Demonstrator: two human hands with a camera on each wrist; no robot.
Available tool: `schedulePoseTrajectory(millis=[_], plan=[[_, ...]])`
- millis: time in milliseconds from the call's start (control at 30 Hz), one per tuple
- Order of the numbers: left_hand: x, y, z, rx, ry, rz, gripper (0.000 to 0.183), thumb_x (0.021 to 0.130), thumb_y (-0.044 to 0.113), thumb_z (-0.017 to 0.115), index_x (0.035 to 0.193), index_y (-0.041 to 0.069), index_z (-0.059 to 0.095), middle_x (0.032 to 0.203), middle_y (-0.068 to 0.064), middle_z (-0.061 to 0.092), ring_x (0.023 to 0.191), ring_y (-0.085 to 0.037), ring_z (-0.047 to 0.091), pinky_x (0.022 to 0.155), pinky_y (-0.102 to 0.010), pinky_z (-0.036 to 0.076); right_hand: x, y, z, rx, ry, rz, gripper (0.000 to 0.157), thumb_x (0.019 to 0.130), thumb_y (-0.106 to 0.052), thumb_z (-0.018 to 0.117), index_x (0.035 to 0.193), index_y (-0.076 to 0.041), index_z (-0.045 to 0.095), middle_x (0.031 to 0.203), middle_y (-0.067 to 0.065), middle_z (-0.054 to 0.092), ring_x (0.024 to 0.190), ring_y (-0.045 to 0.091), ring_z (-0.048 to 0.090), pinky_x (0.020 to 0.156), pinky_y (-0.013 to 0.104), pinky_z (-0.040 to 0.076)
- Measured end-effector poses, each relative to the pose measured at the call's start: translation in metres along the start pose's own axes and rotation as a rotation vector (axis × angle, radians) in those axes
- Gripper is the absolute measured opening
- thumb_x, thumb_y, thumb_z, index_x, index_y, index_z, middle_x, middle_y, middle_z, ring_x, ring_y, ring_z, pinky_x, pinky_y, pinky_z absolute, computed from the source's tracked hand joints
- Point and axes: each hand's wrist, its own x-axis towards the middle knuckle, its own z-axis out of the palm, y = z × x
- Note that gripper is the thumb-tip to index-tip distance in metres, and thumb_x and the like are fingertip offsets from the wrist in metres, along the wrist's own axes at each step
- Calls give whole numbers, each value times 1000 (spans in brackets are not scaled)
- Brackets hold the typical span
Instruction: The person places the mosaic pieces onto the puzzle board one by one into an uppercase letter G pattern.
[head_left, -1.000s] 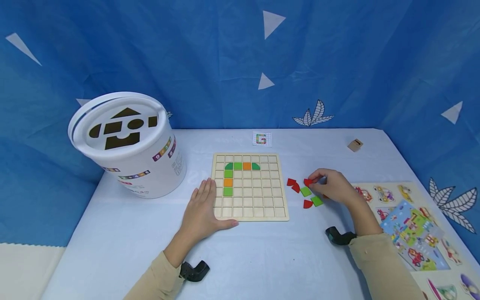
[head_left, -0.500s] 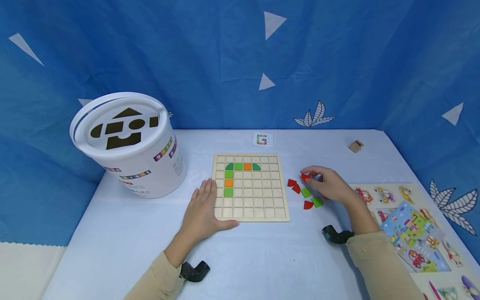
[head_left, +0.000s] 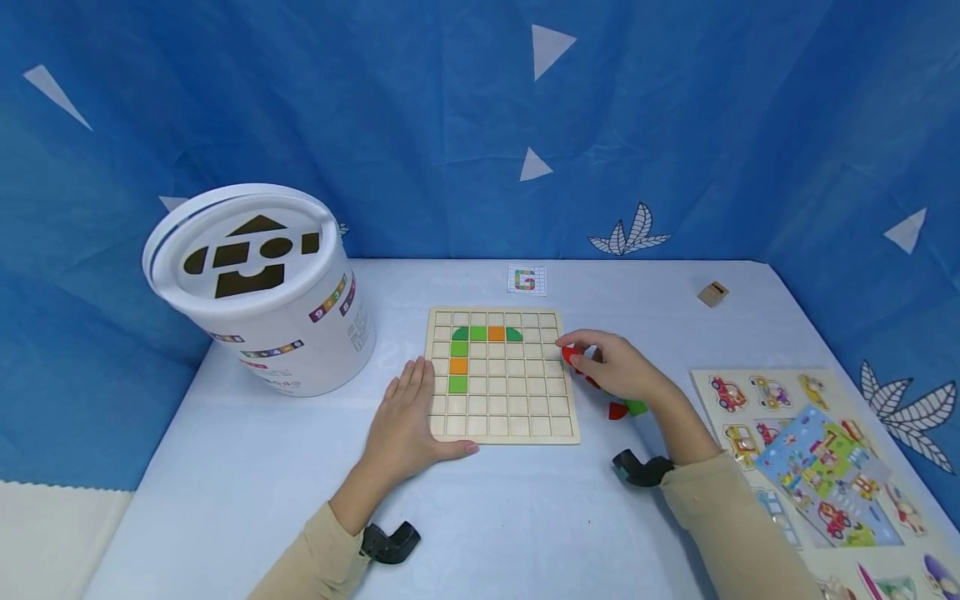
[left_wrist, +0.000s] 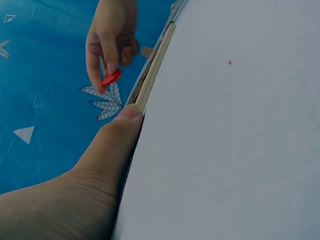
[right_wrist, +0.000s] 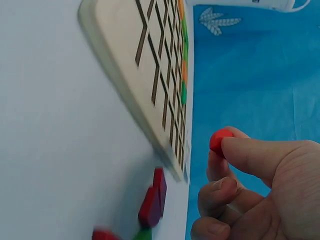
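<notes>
A wooden grid board (head_left: 517,406) lies flat on the table, with several green and orange tiles in its upper left cells, set in a row and a column. Along its left and near edges rests my left hand (head_left: 402,412), fingers straight and thumb spread; in the left wrist view the thumb (left_wrist: 112,142) touches the board's side. Beside the board's right edge, my right hand (head_left: 618,367) pinches a red tile (right_wrist: 220,141) between thumb and fingers, held above the table. Below that hand lie loose red tiles (head_left: 617,411) and a green tile (head_left: 636,407), some partly hidden.
A large white bucket (head_left: 258,350) with a cut-out lid stands at the left. A small pattern card (head_left: 527,280) lies behind the board. Picture puzzle boards (head_left: 708,382) cover the right side, and a small brown block (head_left: 712,293) sits at the back right.
My right hand has lifted the red tile from the loose pieces and carried it left to the board's right edge. My left hand has stayed in place.
</notes>
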Motion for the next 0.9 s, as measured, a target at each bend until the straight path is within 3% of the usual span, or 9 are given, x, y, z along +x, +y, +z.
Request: schedulePoseTrajectory(millis=[333, 700, 900], plan=[[0, 2, -2, 13, -3, -7, 139, 61, 83, 71, 158, -1, 14, 167, -15, 13, 156, -29, 10, 126, -50, 14, 13, -35, 33, 38, -111, -82, 31, 94, -21, 69, 125, -20, 66, 101, 1, 63, 72, 21, 54, 58, 28, 47], [1, 2, -3, 37, -15, -7, 138, 62, 86, 67, 158, 1, 14, 167, -13, 13, 156, -29, 10, 125, -52, 14, 23, -73, 79, -20, -217, -237, 30, 90, -23, 74, 119, -25, 69, 91, -11, 64, 79, 12, 59, 73, 25, 54], [0, 2, -3, 39, -12, -3, 138, 63, 88, 64, 158, 1, 14, 167, -14, 13, 156, -29, 9, 126, -50, 13, 27, -84, 93, -28, -280, -273, 29, 91, -21, 73, 120, -23, 70, 90, -12, 64, 82, 10, 59, 75, 23, 53]])
